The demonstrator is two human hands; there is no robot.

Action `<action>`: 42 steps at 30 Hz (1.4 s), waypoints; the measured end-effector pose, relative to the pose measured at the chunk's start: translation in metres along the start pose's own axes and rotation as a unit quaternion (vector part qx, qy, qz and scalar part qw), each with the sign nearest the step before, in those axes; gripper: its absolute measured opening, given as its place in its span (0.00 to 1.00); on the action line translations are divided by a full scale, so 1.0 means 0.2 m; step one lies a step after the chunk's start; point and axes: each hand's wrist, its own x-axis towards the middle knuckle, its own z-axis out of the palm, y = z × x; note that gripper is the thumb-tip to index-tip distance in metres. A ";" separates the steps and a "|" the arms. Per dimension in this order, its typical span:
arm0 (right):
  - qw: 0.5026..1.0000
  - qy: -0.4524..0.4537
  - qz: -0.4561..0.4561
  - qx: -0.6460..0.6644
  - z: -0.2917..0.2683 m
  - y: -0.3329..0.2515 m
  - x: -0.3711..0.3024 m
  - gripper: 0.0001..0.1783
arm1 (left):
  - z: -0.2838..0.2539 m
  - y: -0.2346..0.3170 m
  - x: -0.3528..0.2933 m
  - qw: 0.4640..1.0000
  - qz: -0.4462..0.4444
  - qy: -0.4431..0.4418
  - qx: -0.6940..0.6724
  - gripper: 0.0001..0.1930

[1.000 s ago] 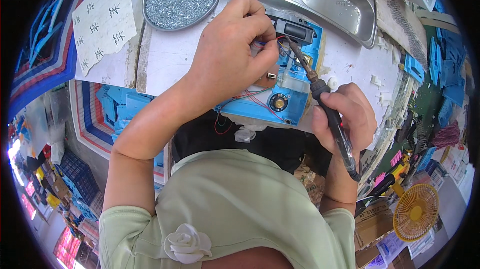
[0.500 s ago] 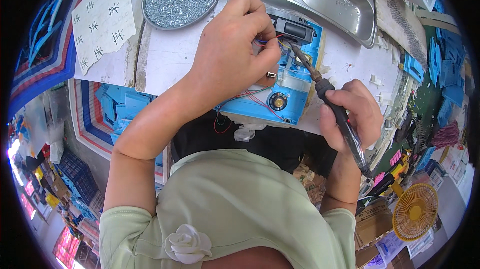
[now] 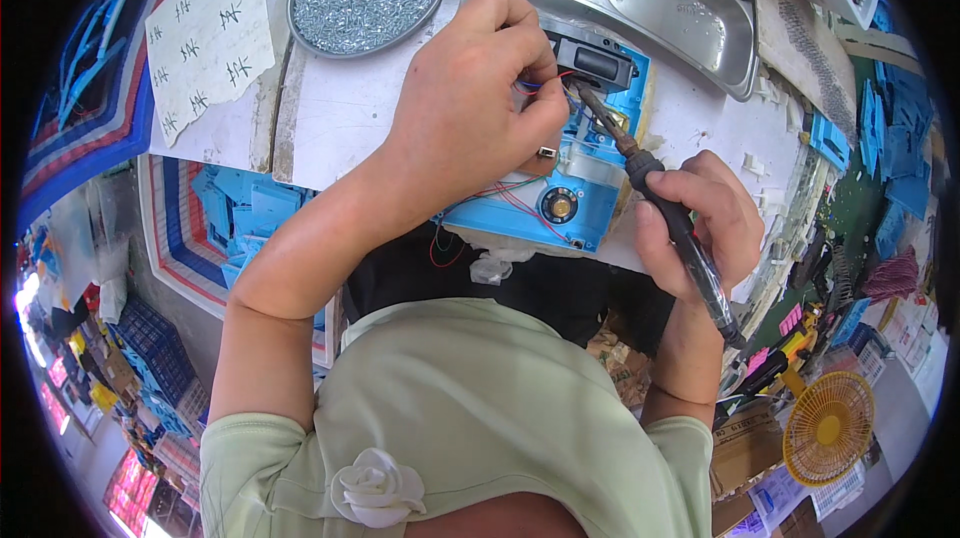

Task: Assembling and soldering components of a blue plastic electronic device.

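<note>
A black soldering iron [image 3: 686,238] was held in the right hand [image 3: 730,226]. Below the left hand [image 3: 475,88], fingers narrowed, grip unclear, a round black speaker [image 3: 558,205] was seated; thin red wires [image 3: 528,209] lay slack.

1. From where I stand, the blue housing [image 3: 598,206] lies open side up on the white surface [image 3: 700,128], its far left part hidden from me.
2. A black module [image 3: 597,62] with a dark rounded insert sits along its far edge.
3. A round speaker [image 3: 558,205], dark-rimmed with a brassy centre, sits near the close edge.
4. Red leads [image 3: 517,206] run loosely beside it.
5. Fine wires [image 3: 529,86], red and blue, cross just below the module.
6. The soldering iron [image 3: 683,228], black-handled, slants in, its tip by those wires; contact I can't make out.
</note>
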 end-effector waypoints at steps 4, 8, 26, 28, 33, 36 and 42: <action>1.000 0.006 -0.001 0.007 0.00 0.01 -0.01 0.14 | 0.00 0.00 0.00 1.000 -0.008 -0.002 -0.002 0.04; 0.995 0.011 0.079 0.059 -0.01 0.01 -0.03 0.13 | 0.00 0.00 0.00 1.000 -0.004 0.001 0.003 0.04; 0.984 0.058 0.129 0.109 -0.06 -0.08 -0.15 0.15 | 0.02 0.01 0.00 1.000 0.000 0.013 0.017 0.04; 0.988 0.058 0.100 0.098 -0.07 -0.09 -0.17 0.15 | 0.02 0.01 0.00 1.000 0.006 0.016 0.022 0.04; 0.985 0.089 0.096 0.112 -0.09 -0.10 -0.24 0.15 | 0.02 0.01 0.00 1.000 0.002 0.011 0.023 0.04; 0.987 0.087 0.098 0.093 -0.11 -0.09 -0.26 0.15 | 0.02 0.01 0.00 0.999 0.010 0.012 0.033 0.04; 0.988 0.093 0.087 0.085 -0.11 -0.08 -0.25 0.15 | 0.02 0.01 0.00 0.999 0.011 0.014 0.037 0.05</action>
